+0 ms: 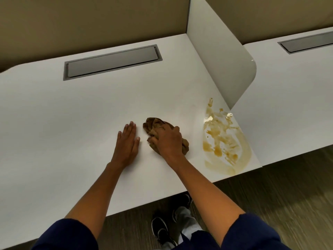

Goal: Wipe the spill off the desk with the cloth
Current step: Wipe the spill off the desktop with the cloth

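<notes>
Head cam, near to far: dark blue sleeves [68,235] at bottom edge, black shoes [162,230] on wood-look floor under desk edge. L hand [128,139] lies flat on white desk [54,123], fingers straight, holding nothing. R hand [166,139] just beside it, fingers curled round bunched brown cloth [155,126], cloth pressed on desk. Spill [223,139], tan streaks and puddles, sits right of cloth near desk's right corner, apart from cloth. White divider panel [221,56] stands behind spill. Grey cable hatch [112,62] farther back.
</notes>
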`<state>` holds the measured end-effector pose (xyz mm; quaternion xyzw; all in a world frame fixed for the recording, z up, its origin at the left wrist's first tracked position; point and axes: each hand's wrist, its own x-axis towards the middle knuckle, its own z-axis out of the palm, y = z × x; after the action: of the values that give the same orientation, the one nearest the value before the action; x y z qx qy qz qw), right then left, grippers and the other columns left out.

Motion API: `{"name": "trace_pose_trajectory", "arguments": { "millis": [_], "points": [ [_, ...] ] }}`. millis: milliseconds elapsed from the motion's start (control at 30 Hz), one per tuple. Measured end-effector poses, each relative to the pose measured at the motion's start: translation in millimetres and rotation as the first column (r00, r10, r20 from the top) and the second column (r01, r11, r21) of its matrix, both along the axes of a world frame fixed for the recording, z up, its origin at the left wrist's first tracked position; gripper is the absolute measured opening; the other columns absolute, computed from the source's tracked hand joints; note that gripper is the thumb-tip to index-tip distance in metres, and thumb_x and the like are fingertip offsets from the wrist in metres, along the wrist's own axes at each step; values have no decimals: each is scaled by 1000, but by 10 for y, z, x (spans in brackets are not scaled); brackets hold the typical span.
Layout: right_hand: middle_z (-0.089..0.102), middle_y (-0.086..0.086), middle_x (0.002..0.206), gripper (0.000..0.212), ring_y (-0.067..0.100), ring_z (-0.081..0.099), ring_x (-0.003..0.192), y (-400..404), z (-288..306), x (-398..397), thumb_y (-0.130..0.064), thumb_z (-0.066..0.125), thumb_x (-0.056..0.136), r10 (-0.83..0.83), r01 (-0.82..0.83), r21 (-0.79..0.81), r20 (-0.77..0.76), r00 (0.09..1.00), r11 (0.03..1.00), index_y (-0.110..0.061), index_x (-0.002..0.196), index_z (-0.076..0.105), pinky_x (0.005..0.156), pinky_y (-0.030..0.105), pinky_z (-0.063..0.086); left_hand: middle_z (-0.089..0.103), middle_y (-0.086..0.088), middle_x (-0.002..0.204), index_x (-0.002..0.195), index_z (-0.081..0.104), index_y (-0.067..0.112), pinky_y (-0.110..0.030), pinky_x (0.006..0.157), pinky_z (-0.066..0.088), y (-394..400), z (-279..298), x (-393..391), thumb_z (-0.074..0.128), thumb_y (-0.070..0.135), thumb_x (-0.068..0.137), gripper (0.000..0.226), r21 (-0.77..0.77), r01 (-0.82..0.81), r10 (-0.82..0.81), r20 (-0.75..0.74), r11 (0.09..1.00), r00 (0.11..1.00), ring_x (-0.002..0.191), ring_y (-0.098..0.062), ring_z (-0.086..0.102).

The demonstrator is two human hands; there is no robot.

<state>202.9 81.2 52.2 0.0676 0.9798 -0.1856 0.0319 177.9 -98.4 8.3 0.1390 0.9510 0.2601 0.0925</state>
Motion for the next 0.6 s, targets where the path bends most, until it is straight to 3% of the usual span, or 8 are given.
{"name": "trace_pose_trajectory", "arguments": {
  "millis": [167,500,600],
  "points": [
    [63,-1,110,29,23,43,87,-175,-42,452,-48,54,93,73,-73,14,-30,997,997,-23,103,66,70,32,34,0,-4,168,158,9,10,-42,124,-5,-97,-63,175,25,31,108,57,-88,18,-17,6,996,1000,155,-19,-4],
    [54,-1,133,45,28,43,104,-189,-59,1024,-58,45,95,120,-125,54,89,989,991,-32,129,56,83,35,38,-6,-1,168,159,5,14,-45,124,-7,-74,-84,341,21,40,107,61,-165,21,-18,19,986,1000,154,-17,-9],
    [47,2,140,46,30,41,115,-57,-66,1130,-53,46,94,20,-24,64,67,998,998,-31,135,52,91,38,38,-7,-1,168,159,4,14,-46,124,-7,-64,-82,355,23,42,106,63,-178,19,-16,15,984,1000,154,-17,-10]
  ]
}}
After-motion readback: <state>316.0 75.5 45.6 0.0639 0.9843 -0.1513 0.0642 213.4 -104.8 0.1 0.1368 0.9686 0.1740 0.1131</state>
